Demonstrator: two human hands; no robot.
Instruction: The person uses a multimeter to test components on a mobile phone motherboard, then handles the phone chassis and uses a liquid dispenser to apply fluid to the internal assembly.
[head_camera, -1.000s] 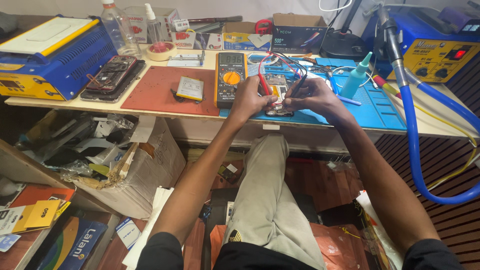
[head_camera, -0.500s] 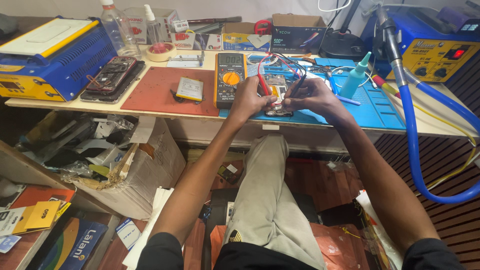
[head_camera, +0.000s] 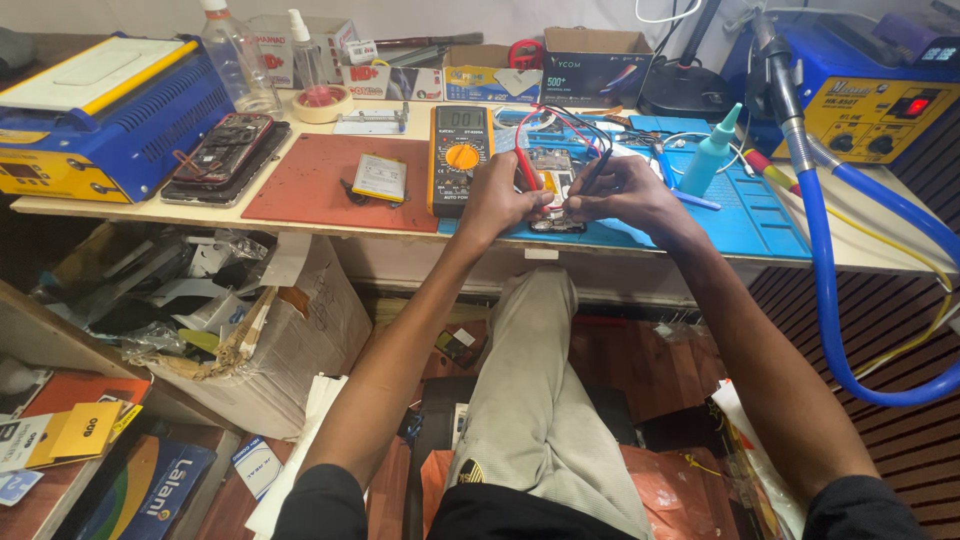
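Observation:
My left hand (head_camera: 497, 196) pinches a red test probe (head_camera: 527, 168) and my right hand (head_camera: 622, 193) pinches a black test probe (head_camera: 592, 172). Both tips point down onto an opened phone board (head_camera: 553, 187) that lies on the blue work mat (head_camera: 760, 215) at the bench's front edge. Red and black leads run back to the yellow and black multimeter (head_camera: 458, 152), which lies flat just left of my left hand.
A red mat (head_camera: 310, 190) carries a small flat battery (head_camera: 379, 177). An opened phone (head_camera: 222, 148) and a blue and yellow machine (head_camera: 95, 118) sit at the left. A teal bottle (head_camera: 712, 155), a blue station (head_camera: 875, 95) and its blue hose (head_camera: 825, 290) are at the right.
Both hands stay on the probes over the phone board, with only slight shifts of the tips. Nothing else has moved.

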